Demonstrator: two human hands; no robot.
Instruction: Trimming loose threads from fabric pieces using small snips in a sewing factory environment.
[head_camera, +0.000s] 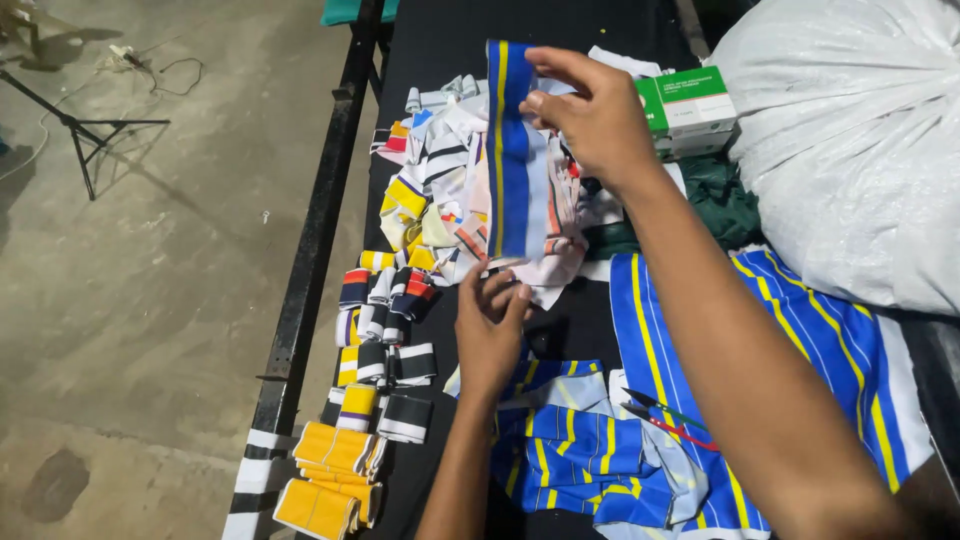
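A blue fabric strip (512, 160) with yellow and white stripes is stretched lengthwise over the black table (440, 30). My right hand (590, 115) pinches its far end at the top. My left hand (490, 325) grips its near end at the bottom. The strip lies over a loose pile of mixed striped fabric pieces (445, 190). In front of my left hand sits a heap of blue and yellow striped cloth (580, 450).
Folded black, white and yellow strips (385, 340) and yellow bundles (330, 475) line the table's left edge. A green and white box (690, 105), dark green cloth (725, 205) and a large white sack (850, 130) sit at right. A concrete floor with a tripod stand (85, 130) lies left.
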